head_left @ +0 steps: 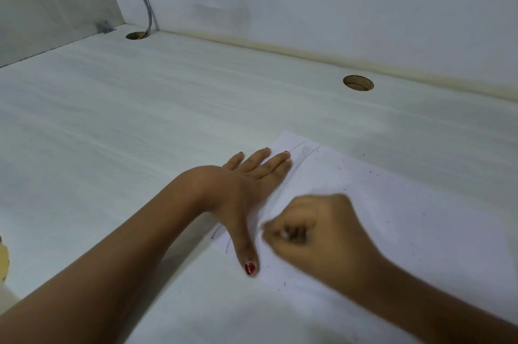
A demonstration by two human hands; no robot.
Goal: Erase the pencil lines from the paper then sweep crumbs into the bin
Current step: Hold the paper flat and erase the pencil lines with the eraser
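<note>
A white sheet of paper (392,220) lies on the white desk (140,119), with faint pencil lines (298,147) near its left edge. My left hand (246,192) presses flat on the paper's left edge, fingers straight and thumb spread toward me. My right hand (316,228) is curled into a fist on the paper just right of the left hand; it is blurred, and what it pinches is hidden by the fingers. Small dark eraser crumbs (339,168) are scattered over the sheet. No bin is in view.
Two round cable holes are cut in the desk, one at the back left (136,35) with grey cables (147,7) running into it, one at the back right (358,82). White walls close the desk at the back and left.
</note>
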